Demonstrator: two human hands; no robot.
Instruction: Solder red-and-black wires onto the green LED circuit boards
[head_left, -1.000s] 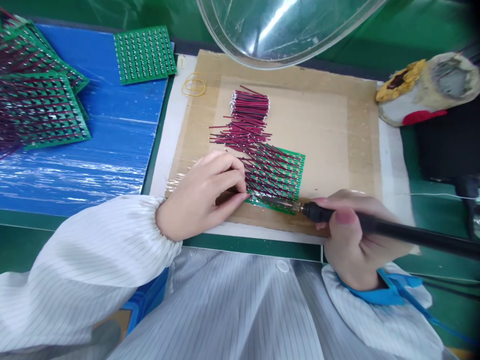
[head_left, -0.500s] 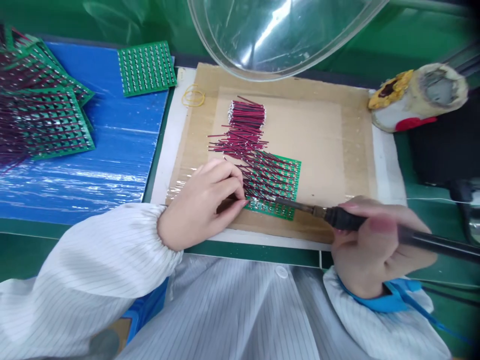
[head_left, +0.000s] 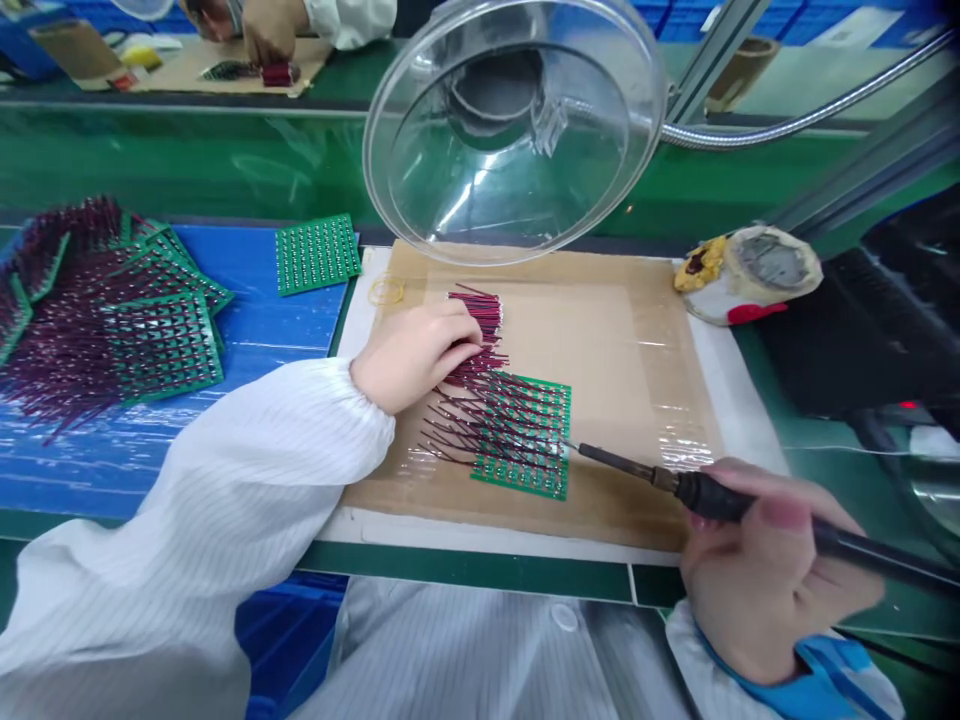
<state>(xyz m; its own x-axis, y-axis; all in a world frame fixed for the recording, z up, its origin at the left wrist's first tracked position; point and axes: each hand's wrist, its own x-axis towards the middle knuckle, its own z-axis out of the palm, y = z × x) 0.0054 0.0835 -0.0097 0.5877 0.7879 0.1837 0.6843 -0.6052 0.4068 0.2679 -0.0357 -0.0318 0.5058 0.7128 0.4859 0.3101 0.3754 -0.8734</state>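
Observation:
A small green circuit board [head_left: 536, 470] lies on the brown cardboard mat [head_left: 630, 390], with many dark red wires fanned across it. Just beyond it sits a loose bundle of red wires [head_left: 480, 310]. My left hand [head_left: 416, 350] rests on that bundle, fingers curled over the wires; whether it pinches one is hidden. My right hand [head_left: 765, 570] grips a black soldering iron [head_left: 720, 500]. The iron's metal tip hovers at the board's right edge.
Wired boards [head_left: 112, 320] pile on a blue sheet at the left, beside a bare green board [head_left: 316, 253]. A clear dome on a flexible arm [head_left: 510, 120] hangs over the mat. A sponge holder [head_left: 750, 270] sits at right. Another person's hands [head_left: 262, 30] work across the bench.
My left hand left the board's near edge and moved up onto the wire bundle. The iron pulled back to the right, off the board. The camera view tilted upward.

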